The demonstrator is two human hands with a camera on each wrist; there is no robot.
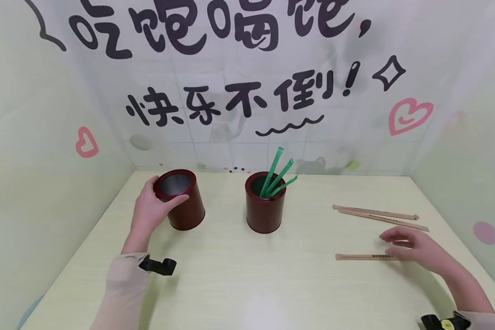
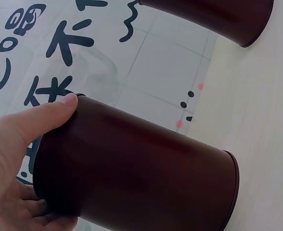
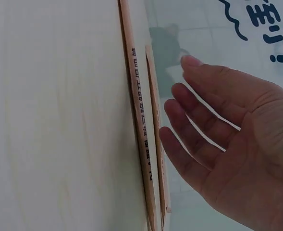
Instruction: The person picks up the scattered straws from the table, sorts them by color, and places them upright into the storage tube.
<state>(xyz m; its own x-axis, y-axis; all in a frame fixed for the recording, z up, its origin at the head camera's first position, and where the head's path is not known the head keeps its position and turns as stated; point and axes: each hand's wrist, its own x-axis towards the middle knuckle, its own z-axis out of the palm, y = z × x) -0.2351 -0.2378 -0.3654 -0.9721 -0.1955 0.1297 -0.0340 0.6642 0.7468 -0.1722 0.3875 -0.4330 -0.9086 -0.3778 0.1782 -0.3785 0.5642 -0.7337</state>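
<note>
My left hand (image 1: 146, 211) grips the rim of a dark red cylindrical cup (image 1: 189, 211), thumb on the near side and fingers round the far side. The cup is slightly tilted in the head view, its inside apparently empty; whether its base touches the table I cannot tell. Over at the right, my right hand (image 1: 425, 250) hovers with fingers loosely bent and nothing held. Below it lies a slim brown paper-wrapped stick (image 1: 359, 257) with dark print, its right end hidden by the hand. Two similar brown sticks (image 1: 375, 212) lie just beyond.
A second dark red cup (image 1: 265, 215) stands upright mid-table, holding several green wrapped sticks (image 1: 273, 170). Behind the pale table (image 1: 247, 275) hangs a white printed cloth (image 1: 231, 151). Side cloths border the table left and right.
</note>
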